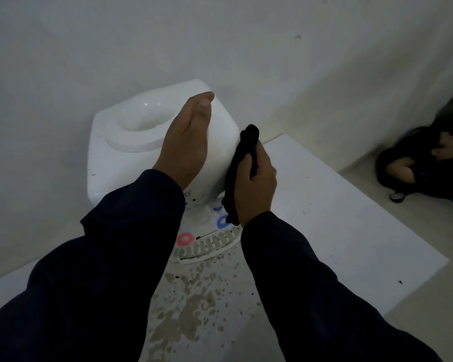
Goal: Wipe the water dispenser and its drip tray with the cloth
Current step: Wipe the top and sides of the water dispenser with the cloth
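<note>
A: Where is the white plastic water dispenser (110,158) found?

B: It is set on the flat white counter (324,218), close to the wall. Its round hollow top is seen bare, with no bottle on it.

A: How is the left hand (186,142) held?

B: It is laid flat on the top right edge of the dispenser, with the fingers straight and close together. Nothing is held in it. The dispenser is only being steadied, it seems.

A: And the right hand (254,184)?

B: It is curled tight round the bunched dark cloth (242,158). The cloth is pressed on the dispenser's right side wall. One end is poked up above the fingers and the other is hung down beside the wrist.

A: Where is the white slotted drip tray (209,244) found?

B: Low at the front, under the red tap ring (185,239) and the blue tap ring (221,222). It is seen just below the right hand and a bit nearer to the person. Its long side is laid from left to right.

A: So which hand is nearer to it?

B: The right one — the cloth's hanging end is almost over the tray's right end. A short drop down is likely all that is needed, then a sweep along the slots to the left. Brown splash marks (188,304) are spread on the counter in front of the tray.
</note>
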